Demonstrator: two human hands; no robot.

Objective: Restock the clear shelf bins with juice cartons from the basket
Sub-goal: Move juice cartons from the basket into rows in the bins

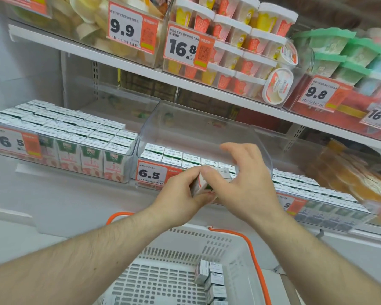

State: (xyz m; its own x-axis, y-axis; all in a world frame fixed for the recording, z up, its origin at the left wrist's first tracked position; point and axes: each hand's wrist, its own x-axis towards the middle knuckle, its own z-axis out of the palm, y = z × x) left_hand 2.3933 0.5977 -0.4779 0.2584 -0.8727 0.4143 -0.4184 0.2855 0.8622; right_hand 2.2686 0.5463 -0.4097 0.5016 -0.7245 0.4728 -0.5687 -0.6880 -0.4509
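My left hand (pixel 183 190) grips a small white juice carton (pixel 199 184) at the front edge of the middle clear bin (pixel 154 128). My right hand (pixel 240 179) touches the same carton with thumb and palm, its fingers spread over the bin's front right corner. That bin holds a low layer of cartons (pixel 172 154) behind its 6.5 price tag (pixel 151 173). The white basket (pixel 176 280) with orange handles sits below my arms, with several cartons (pixel 215 280) lying at its right side.
A full clear bin of cartons (pixel 59 137) stands to the left, another filled bin (pixel 312 194) to the right. The white shelf (pixel 185 80) above carries pudding cups (pixel 246 47) and price tags. An orange packaged item (pixel 350 170) lies at far right.
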